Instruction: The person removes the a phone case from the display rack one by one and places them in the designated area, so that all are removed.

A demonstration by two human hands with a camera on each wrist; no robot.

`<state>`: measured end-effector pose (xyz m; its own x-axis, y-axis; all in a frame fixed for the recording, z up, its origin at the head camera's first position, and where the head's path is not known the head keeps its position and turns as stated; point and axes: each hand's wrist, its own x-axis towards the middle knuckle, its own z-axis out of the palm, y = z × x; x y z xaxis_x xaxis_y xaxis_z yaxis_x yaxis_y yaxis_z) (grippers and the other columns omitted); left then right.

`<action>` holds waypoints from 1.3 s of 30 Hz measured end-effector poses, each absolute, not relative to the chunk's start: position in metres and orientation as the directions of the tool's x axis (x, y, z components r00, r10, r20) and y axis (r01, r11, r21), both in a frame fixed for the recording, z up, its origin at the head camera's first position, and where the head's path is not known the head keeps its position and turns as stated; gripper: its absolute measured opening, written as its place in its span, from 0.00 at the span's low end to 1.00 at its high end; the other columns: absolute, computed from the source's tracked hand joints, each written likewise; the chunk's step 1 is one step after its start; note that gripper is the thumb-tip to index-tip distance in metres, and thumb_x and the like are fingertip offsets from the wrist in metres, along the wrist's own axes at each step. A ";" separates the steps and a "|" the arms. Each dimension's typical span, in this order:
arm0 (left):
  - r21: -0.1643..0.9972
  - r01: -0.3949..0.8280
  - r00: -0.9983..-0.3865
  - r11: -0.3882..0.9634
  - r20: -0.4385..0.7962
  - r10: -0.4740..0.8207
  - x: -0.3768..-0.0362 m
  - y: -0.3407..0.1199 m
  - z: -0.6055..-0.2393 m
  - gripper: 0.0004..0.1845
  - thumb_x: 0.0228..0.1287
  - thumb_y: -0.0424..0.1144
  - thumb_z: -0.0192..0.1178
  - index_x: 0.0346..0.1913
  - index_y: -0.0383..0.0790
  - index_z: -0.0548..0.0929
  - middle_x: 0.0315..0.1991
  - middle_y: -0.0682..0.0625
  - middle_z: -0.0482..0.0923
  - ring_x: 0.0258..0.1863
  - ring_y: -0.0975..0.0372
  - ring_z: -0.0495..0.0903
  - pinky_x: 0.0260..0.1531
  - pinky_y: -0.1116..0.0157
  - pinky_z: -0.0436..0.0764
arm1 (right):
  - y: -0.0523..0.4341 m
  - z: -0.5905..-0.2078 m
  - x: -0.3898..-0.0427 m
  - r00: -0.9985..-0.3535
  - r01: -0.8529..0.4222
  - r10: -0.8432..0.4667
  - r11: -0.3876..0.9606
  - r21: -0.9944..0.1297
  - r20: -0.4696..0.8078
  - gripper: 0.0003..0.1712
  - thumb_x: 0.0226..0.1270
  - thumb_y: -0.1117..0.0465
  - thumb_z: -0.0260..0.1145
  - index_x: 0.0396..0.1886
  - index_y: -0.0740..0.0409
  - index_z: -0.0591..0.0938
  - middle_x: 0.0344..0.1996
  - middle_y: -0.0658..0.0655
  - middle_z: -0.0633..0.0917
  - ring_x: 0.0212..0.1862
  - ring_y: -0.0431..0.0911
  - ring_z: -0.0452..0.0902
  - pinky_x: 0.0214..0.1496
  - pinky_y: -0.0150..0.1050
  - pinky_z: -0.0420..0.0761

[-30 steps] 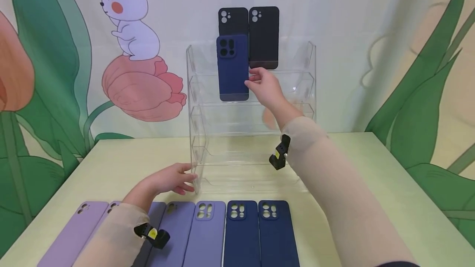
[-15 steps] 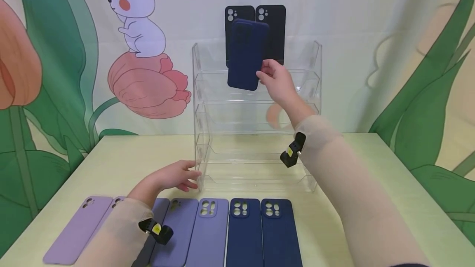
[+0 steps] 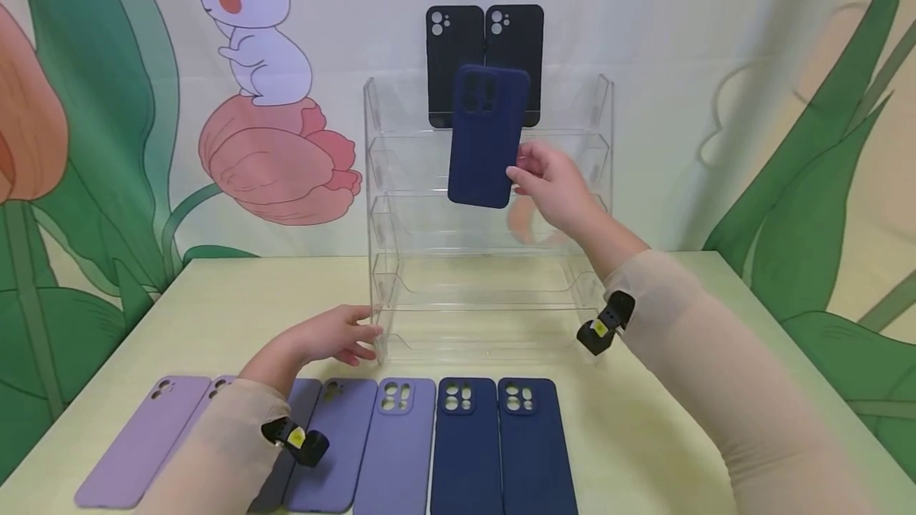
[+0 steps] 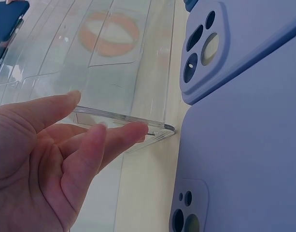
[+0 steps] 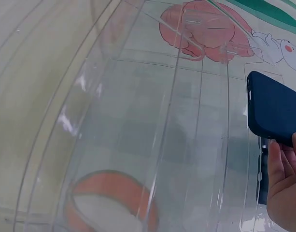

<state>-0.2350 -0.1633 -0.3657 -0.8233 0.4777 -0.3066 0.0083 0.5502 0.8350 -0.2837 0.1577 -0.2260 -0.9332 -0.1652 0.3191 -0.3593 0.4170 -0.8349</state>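
In the head view my right hand [image 3: 554,185] pinches a dark blue phone case [image 3: 489,137] by its lower right edge. The case leans slightly and overlaps two black phone cases [image 3: 456,62] standing at the top of a clear acrylic tiered rack [image 3: 490,308]. In the right wrist view, thumb and fingertips grip the edge of this dark blue case [image 5: 278,108]. My left hand [image 3: 332,338] lies against the rack's lower left front corner; in the left wrist view its loosely extended fingers [image 4: 121,140] touch the clear side panel [image 4: 123,116].
Several phone cases lie in a row in front of the rack, from a lilac case [image 3: 143,439] through a purple case [image 3: 396,451] to a dark blue case [image 3: 537,451]. A printed curtain [image 3: 665,102] hangs behind the pale table [image 3: 644,435].
The dark blue case has come off its place in front of the left black case and moved right, now tilted in my right hand. My left hand stays at the rack's corner.
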 end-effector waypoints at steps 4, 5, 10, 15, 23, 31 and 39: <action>0.830 0.000 -0.828 0.557 -0.312 0.465 -0.233 -0.165 -0.364 0.28 0.70 0.41 0.51 0.67 0.30 0.61 0.57 0.35 0.72 0.45 0.51 0.81 0.37 0.59 0.81 | 0.163 -0.233 -0.279 -0.932 -0.361 -0.180 0.401 -0.842 0.314 0.17 0.70 0.65 0.55 0.55 0.70 0.70 0.46 0.66 0.78 0.47 0.53 0.76 0.51 0.43 0.77; 0.830 -0.003 -0.830 0.558 -0.314 0.462 -0.233 -0.165 -0.363 0.28 0.70 0.41 0.51 0.67 0.30 0.61 0.57 0.35 0.71 0.44 0.52 0.81 0.37 0.59 0.81 | 0.164 -0.234 -0.278 -0.934 -0.355 -0.179 0.409 -0.840 0.308 0.18 0.70 0.65 0.55 0.55 0.69 0.70 0.46 0.66 0.78 0.47 0.53 0.76 0.51 0.43 0.77; 0.831 -0.012 -0.830 0.556 -0.318 0.459 -0.234 -0.162 -0.365 0.29 0.69 0.41 0.52 0.67 0.30 0.60 0.58 0.36 0.71 0.44 0.52 0.81 0.37 0.60 0.81 | 0.174 -0.241 -0.271 -0.947 -0.321 -0.173 0.463 -0.826 0.270 0.19 0.70 0.63 0.56 0.57 0.68 0.70 0.45 0.65 0.78 0.46 0.52 0.77 0.50 0.42 0.78; 0.833 -0.002 -0.824 0.553 -0.315 0.470 -0.234 -0.162 -0.366 0.28 0.71 0.40 0.50 0.68 0.29 0.59 0.60 0.34 0.69 0.45 0.51 0.81 0.37 0.59 0.81 | 0.182 -0.250 -0.263 -0.943 -0.332 -0.201 0.488 -0.808 0.266 0.18 0.70 0.65 0.56 0.55 0.70 0.70 0.42 0.66 0.78 0.45 0.54 0.78 0.46 0.38 0.80; 0.836 0.001 -0.822 0.548 -0.312 0.477 -0.234 -0.164 -0.365 0.29 0.71 0.40 0.50 0.68 0.29 0.58 0.59 0.34 0.69 0.46 0.50 0.80 0.38 0.59 0.81 | 0.191 -0.266 -0.250 -0.937 -0.341 -0.233 0.460 -0.820 0.259 0.16 0.69 0.68 0.56 0.53 0.71 0.71 0.44 0.67 0.80 0.44 0.52 0.78 0.43 0.37 0.80; 0.830 0.010 -0.817 0.558 -0.315 0.483 -0.236 -0.164 -0.365 0.29 0.70 0.41 0.51 0.69 0.31 0.59 0.58 0.34 0.71 0.46 0.51 0.80 0.39 0.58 0.81 | 0.200 -0.281 -0.231 -0.944 -0.314 -0.247 0.467 -0.826 0.219 0.16 0.68 0.67 0.57 0.53 0.70 0.72 0.43 0.67 0.81 0.43 0.52 0.78 0.43 0.36 0.81; 0.835 -0.022 -0.824 0.550 -0.327 0.463 -0.236 -0.164 -0.366 0.29 0.70 0.41 0.51 0.69 0.31 0.59 0.59 0.35 0.69 0.46 0.52 0.80 0.40 0.57 0.81 | 0.213 -0.298 -0.208 -0.953 -0.272 -0.249 0.467 -0.841 0.170 0.19 0.69 0.66 0.57 0.56 0.71 0.71 0.45 0.67 0.81 0.45 0.53 0.79 0.43 0.36 0.80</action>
<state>-0.2364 -0.1637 -0.3662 -0.8241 0.4627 -0.3267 -0.0223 0.5498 0.8350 -0.2079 0.2130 -0.2975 -0.9533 -0.2494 0.1704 -0.2725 0.4666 -0.8415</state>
